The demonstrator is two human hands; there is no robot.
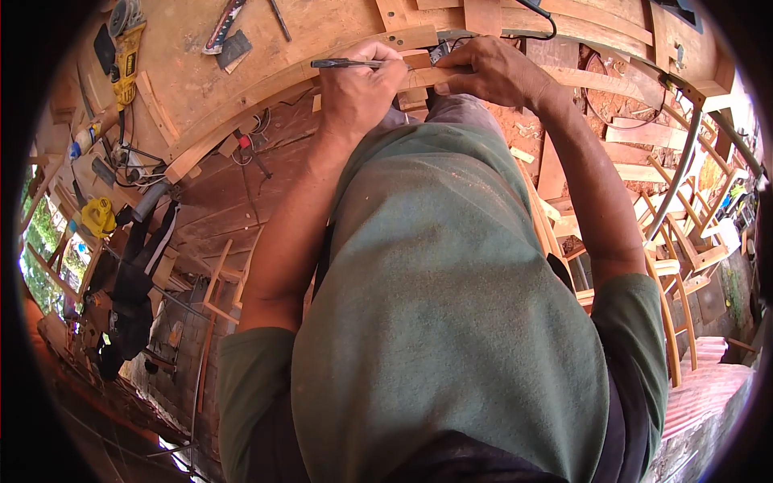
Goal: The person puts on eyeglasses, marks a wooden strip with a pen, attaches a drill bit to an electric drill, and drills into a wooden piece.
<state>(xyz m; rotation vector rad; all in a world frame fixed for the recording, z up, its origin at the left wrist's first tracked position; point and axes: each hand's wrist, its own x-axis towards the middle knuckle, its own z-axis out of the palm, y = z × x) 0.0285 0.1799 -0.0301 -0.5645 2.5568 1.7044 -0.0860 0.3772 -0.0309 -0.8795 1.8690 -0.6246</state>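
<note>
A dark pen-like tool [346,63] lies across my left hand [362,87], whose fingers are closed round it at the near edge of the workbench [193,88]. My right hand [487,72] is bent over a pale strip of wood [423,78], thumb below and fingers above, gripping it. Between the two hands a small grey metal piece [438,53] sits close to my right fingertips. The tip of the tool is hidden by my left hand.
A yellow power tool [126,68] lies at the bench's left. A utility knife [225,26] and a dark flat piece [233,50] rest at the top. Wooden chair frames [684,233] stand at the right. A yellow tape measure [98,217] is at the far left.
</note>
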